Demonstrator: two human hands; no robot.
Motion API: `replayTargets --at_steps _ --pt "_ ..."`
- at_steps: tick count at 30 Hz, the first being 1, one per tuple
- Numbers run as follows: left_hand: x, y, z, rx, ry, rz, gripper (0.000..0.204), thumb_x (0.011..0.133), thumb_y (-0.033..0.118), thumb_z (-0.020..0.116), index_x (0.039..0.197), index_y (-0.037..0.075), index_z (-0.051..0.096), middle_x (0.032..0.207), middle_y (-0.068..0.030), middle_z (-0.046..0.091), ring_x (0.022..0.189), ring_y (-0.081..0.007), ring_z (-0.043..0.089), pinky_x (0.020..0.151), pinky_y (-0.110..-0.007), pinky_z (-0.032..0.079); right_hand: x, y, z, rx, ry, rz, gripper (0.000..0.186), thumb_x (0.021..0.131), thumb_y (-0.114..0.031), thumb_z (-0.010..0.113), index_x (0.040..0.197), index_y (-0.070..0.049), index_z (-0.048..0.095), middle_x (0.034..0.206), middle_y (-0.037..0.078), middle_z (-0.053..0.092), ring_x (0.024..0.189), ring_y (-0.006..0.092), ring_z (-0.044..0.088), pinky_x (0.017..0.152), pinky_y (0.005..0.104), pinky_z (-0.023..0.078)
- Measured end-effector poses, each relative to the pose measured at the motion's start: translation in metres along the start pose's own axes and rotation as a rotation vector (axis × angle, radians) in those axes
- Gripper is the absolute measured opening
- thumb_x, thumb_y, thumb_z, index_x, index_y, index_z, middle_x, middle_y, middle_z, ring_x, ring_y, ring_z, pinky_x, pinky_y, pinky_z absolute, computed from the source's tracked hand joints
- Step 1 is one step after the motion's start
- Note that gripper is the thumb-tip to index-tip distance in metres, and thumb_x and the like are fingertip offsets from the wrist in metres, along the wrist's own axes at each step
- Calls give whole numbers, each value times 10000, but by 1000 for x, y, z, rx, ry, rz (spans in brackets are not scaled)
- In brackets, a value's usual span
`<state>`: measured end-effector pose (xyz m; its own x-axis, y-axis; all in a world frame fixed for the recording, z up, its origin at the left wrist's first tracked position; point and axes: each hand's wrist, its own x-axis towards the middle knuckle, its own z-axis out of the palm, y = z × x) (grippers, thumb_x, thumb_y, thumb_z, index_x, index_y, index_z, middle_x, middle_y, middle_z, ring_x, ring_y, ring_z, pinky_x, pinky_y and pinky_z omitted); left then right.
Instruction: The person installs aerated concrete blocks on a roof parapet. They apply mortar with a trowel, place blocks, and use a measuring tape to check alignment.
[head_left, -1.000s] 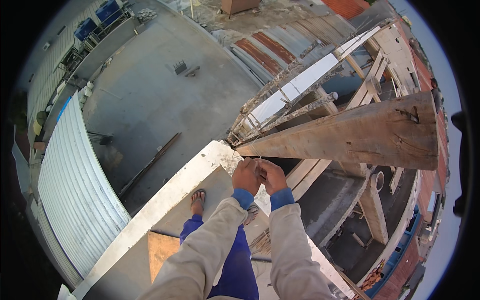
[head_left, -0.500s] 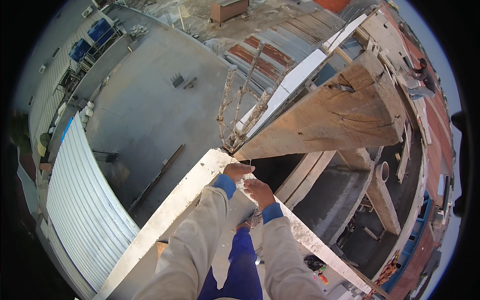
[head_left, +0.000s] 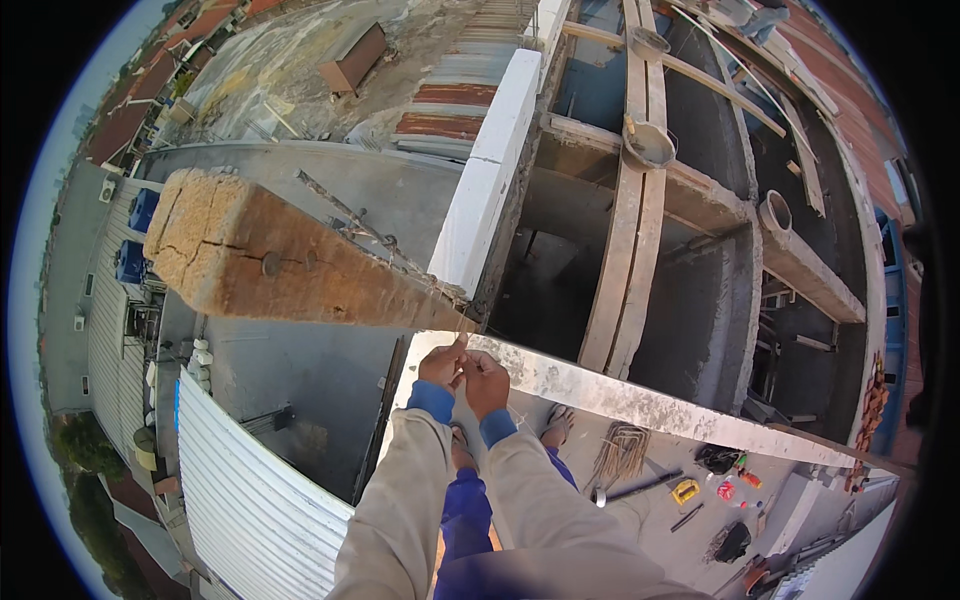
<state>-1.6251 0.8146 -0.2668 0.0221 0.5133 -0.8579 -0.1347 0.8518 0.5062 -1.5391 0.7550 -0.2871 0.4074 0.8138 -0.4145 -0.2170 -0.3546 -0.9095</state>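
Both my hands meet at a whitish wall corner (head_left: pixel 423 343), just below the base of a weathered timber post (head_left: pixel 290 262). My left hand (head_left: pixel 440 368) has its fingers closed in a pinch on what looks like a thin wire. My right hand (head_left: pixel 486 382), curled next to it with thumb and forefinger together, seems to grip the same wire, though the fingertips are partly hidden. Crusted rebar rods (head_left: pixel 350 215) rise behind the post. My sandalled feet (head_left: pixel 557 425) stand below on the concrete beside the wall.
Open concrete shafts (head_left: pixel 545 250) drop away beyond the wall, crossed by planks (head_left: pixel 607 330) carrying buckets (head_left: pixel 648 142). A coiled bundle (head_left: pixel 620 452) and scattered tools (head_left: pixel 686 490) lie lower right. Corrugated sheeting (head_left: pixel 255 485) borders the drop at left. Another person (head_left: pixel 762 22) is at the far upper right.
The view has swung, so the post now appears on the left and more of the shafts shows. My hands, apart half a second ago, are together again at the corner.
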Motion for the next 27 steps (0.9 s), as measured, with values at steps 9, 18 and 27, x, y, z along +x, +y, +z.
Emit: replayTargets --at_steps 9,18,27 --pt "-5 9 -39 132 -268 55 462 956 350 712 1303 51 651 1031 -2 651 938 -121 578 767 -325 494 25 1 -6 223 -479 301 464 1046 -396 540 869 19 649 775 62 642 687 149 613 664 298 531" --pt "10 -1 -13 615 392 573 276 804 221 854 923 -10 763 864 -84 764 784 -123 680 720 -288 531 -2 64 -145 -441 -98 155 530 1043 -482 457 1010 -35 739 995 171 758 966 332 713 858 408 526" --pt "6 -1 14 876 791 725 221 839 223 806 919 21 762 835 -91 758 712 -201 693 671 -358 549 -190 141 -472 -997 52 792 526 1013 -488 440 964 -75 761 1070 201 733 1029 390 683 924 491 515"
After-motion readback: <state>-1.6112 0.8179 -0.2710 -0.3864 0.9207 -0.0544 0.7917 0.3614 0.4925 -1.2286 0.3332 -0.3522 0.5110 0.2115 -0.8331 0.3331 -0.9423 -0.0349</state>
